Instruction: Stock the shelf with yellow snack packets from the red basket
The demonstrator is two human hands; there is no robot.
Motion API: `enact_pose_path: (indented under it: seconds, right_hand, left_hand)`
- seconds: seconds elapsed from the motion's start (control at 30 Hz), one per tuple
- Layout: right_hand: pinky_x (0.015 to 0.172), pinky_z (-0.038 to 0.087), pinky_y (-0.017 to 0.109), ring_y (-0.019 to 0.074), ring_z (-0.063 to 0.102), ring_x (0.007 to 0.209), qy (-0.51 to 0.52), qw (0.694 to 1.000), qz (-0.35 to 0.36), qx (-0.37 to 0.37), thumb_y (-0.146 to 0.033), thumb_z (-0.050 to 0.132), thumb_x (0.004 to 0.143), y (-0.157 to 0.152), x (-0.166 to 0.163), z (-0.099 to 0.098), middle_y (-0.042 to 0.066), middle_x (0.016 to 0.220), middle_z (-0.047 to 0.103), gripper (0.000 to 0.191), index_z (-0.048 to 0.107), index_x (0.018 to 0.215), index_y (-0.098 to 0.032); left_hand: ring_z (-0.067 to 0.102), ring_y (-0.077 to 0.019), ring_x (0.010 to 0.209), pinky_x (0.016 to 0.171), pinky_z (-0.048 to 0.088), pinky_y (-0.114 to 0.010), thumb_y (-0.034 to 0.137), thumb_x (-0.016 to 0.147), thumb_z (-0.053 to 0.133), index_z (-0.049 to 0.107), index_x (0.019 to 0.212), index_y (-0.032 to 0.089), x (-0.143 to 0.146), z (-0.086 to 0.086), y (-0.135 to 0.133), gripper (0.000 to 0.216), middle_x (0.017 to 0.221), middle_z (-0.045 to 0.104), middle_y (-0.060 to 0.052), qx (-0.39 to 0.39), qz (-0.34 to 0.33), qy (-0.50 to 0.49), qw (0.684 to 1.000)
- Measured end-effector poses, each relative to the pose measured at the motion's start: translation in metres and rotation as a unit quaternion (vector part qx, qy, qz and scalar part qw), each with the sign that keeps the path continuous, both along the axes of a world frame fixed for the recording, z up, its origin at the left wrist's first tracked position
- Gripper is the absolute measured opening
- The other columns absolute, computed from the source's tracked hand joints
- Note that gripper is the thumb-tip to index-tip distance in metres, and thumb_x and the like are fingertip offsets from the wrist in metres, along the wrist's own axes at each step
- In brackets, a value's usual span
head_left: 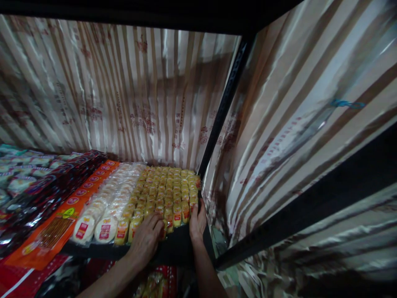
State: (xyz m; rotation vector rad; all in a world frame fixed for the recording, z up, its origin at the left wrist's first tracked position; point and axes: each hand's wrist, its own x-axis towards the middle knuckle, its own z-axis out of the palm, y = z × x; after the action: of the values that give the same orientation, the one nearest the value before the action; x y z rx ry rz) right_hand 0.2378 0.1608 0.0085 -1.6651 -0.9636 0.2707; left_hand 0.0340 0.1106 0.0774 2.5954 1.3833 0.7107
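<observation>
Many small yellow-wrapped snack packets (172,190) stand in tight rows on a dark shelf, with red-and-white labels on the front ones. My left hand (148,235) rests against the front row, its fingers bent and pressed together; what lies under its fingertips is hidden. At the right end of the rows, my right hand (197,221) touches the outermost packets, thumb and fingers apart. Left of the yellow packets lie two rows of round white wrapped snacks (106,227).
An orange snack pack (58,223), dark shiny packs (46,188) and green-white packets (23,180) fill the shelf's left side. A black post (225,105) rises at the back right corner. Striped plastic sheeting (124,87) hangs behind. More yellow packets (151,285) lie below.
</observation>
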Motion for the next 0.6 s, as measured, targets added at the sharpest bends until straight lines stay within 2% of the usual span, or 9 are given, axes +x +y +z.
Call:
enact_pose_path:
  seconds: [0.13, 0.23, 0.33, 0.47, 0.6]
  right_hand:
    - [0.105, 0.024, 0.045, 0.0245, 0.032, 0.128, -0.041, 0.998, 0.022, 0.047, -0.048, 0.027, 0.086, -0.005, -0.002, 0.006, 0.019, 0.136, 0.038, 0.062, 0.038, 0.13, -0.006]
    - [0.106, 0.022, 0.048, 0.0229, 0.029, 0.13, -0.079, 0.992, 0.05, 0.08, -0.045, 0.022, 0.089, -0.008, -0.003, 0.007, 0.016, 0.138, 0.038, 0.056, 0.042, 0.129, -0.011]
    - [0.105, 0.024, 0.048, 0.0228, 0.031, 0.129, -0.073, 0.993, 0.057, 0.074, -0.045, 0.024, 0.089, -0.009, -0.002, 0.004, 0.014, 0.137, 0.041, 0.054, 0.042, 0.129, -0.013]
    - [0.107, 0.023, 0.045, 0.0216, 0.029, 0.131, -0.01, 0.998, 0.034, 0.049, -0.046, 0.025, 0.089, -0.006, 0.001, -0.001, 0.015, 0.141, 0.033, 0.059, 0.031, 0.136, -0.011]
    - [0.108, 0.022, 0.044, 0.0211, 0.029, 0.131, -0.019, 0.997, 0.059, 0.035, -0.047, 0.023, 0.089, -0.003, 0.001, -0.002, 0.014, 0.141, 0.034, 0.06, 0.033, 0.135, -0.011]
  left_hand:
    - [0.058, -0.0158, 0.085, 0.075, 0.05, -0.028, 0.017, 0.087, 0.036, 0.054, 0.091, 0.025, 0.018, 0.018, 0.006, 0.02, 0.103, 0.057, -0.004, -0.051, -0.002, -0.006, 0.999]
    - [0.057, -0.0156, 0.091, 0.08, 0.049, -0.028, 0.016, 0.085, 0.038, 0.052, 0.1, 0.023, 0.046, 0.031, 0.021, 0.021, 0.105, 0.055, -0.005, -0.08, -0.009, -0.058, 0.995]
    - [0.053, -0.0163, 0.103, 0.091, 0.045, -0.031, 0.011, 0.081, 0.043, 0.049, 0.114, 0.022, 0.075, 0.042, 0.04, 0.035, 0.114, 0.052, -0.007, -0.107, -0.021, -0.117, 0.987]
    - [0.053, -0.0155, 0.102, 0.092, 0.043, -0.028, 0.011, 0.079, 0.049, 0.057, 0.109, 0.021, 0.102, 0.056, 0.071, 0.032, 0.11, 0.055, -0.006, -0.117, -0.014, -0.16, 0.98]
    - [0.054, -0.0144, 0.1, 0.09, 0.044, -0.026, 0.011, 0.078, 0.052, 0.057, 0.111, 0.02, 0.124, 0.07, 0.107, 0.035, 0.11, 0.055, -0.005, -0.097, 0.018, -0.203, 0.974]
